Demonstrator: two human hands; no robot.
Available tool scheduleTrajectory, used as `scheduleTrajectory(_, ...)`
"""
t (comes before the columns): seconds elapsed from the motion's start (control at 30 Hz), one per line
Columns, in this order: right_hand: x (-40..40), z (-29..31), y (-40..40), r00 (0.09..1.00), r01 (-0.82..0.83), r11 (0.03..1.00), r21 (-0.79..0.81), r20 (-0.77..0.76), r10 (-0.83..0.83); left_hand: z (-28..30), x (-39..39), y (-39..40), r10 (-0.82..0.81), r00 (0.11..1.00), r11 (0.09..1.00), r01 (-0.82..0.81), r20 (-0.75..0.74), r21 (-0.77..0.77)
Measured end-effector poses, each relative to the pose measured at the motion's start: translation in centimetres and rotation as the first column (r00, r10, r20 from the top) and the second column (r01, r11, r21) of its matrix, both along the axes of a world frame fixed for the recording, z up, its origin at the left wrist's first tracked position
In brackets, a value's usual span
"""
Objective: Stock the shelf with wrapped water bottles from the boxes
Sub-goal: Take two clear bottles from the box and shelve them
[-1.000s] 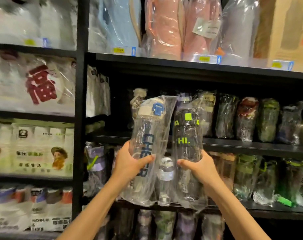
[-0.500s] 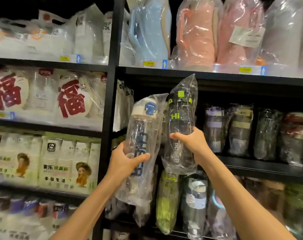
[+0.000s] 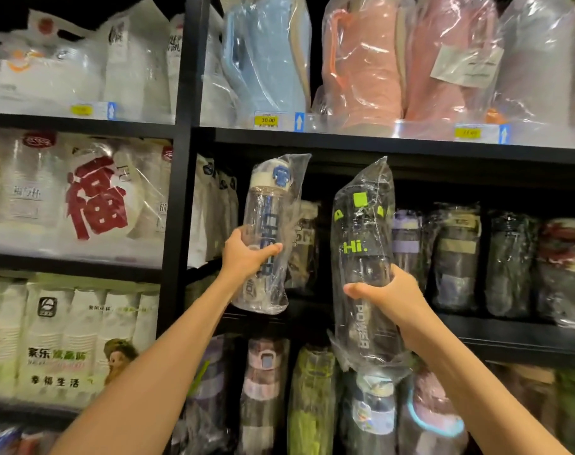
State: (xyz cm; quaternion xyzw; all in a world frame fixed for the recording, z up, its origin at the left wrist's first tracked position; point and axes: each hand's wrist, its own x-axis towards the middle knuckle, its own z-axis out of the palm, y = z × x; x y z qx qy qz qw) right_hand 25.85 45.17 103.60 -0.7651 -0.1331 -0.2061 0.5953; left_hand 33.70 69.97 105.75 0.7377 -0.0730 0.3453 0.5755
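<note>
My left hand (image 3: 248,256) grips a clear bottle with a white lid and blue lettering (image 3: 268,221), wrapped in plastic, held upright at the left end of the middle black shelf (image 3: 509,338). Its base hangs just above the shelf board. My right hand (image 3: 383,295) grips a dark bottle with green "Hi." lettering (image 3: 361,257), also in a plastic bag, upright and in front of the same shelf, its base below the shelf's edge. Wrapped bottles (image 3: 457,257) stand in a row further right on that shelf.
A black upright post (image 3: 181,192) divides the shelving. Left of it are packs of paper cups (image 3: 92,195). The upper shelf holds large blue and pink wrapped jugs (image 3: 361,60) with price tags (image 3: 268,119). More wrapped bottles (image 3: 312,399) crowd the shelf below.
My left hand has raised the clear bottle up into the left end of the middle shelf. My right hand has shifted the dark bottle to the right and slightly lower.
</note>
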Motion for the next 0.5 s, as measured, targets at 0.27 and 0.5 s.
scheduleTrajectory(0.27,1.5,-1.7,-2.3,0.997,0.082,0.994,-0.069,0.020,-0.080,-2.2,6.0,-0.5,-0.028,0.998,0.999,0.026,-0.064,-0.035)
scheduleTrajectory(0.5,1.9,-2.5,-2.8,0.999,0.051,0.999,0.009,0.019,-0.051,-2.6,8.6,-1.8,-0.020,0.998,0.998,0.018,-0.053,-0.056)
